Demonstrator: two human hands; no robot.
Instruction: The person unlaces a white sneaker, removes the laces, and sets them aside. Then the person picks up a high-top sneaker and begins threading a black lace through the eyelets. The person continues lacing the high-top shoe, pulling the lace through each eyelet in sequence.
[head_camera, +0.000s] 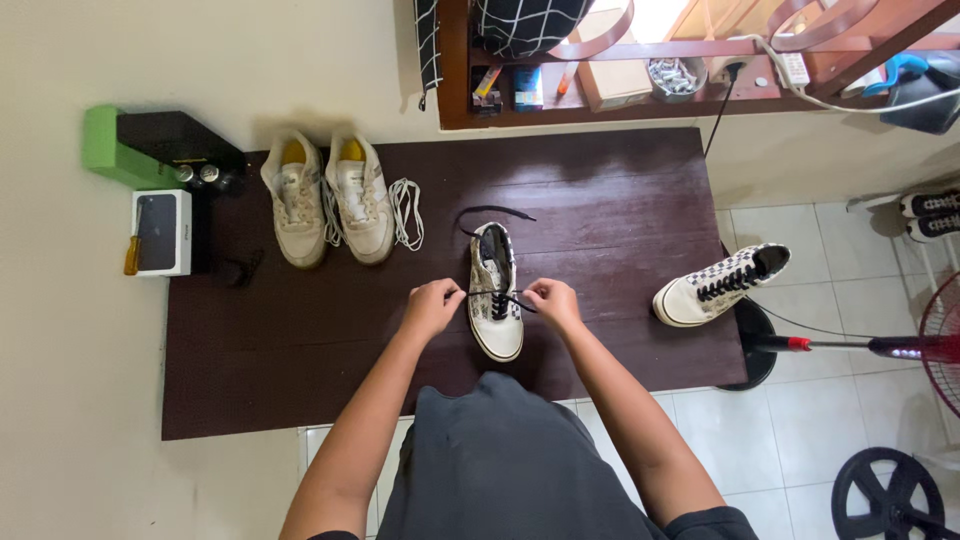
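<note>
A checkered shoe (496, 300) is standing in the middle of the frame on a dark wooden board (300, 350), toe toward the person. The left hand (433, 307) and the right hand (553, 302) are each pinching an end of its black lace (493, 215), one on each side. A pair of white sneakers (328, 197) is lying at upper left with a loose white lace (407, 210) beside it. The matching checkered shoe (720, 284) is sitting at the right edge, well apart.

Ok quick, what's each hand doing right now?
Left hand: closed, pinching the black lace of the checkered shoe.
Right hand: closed, pinching the same lace on the other side.
</note>
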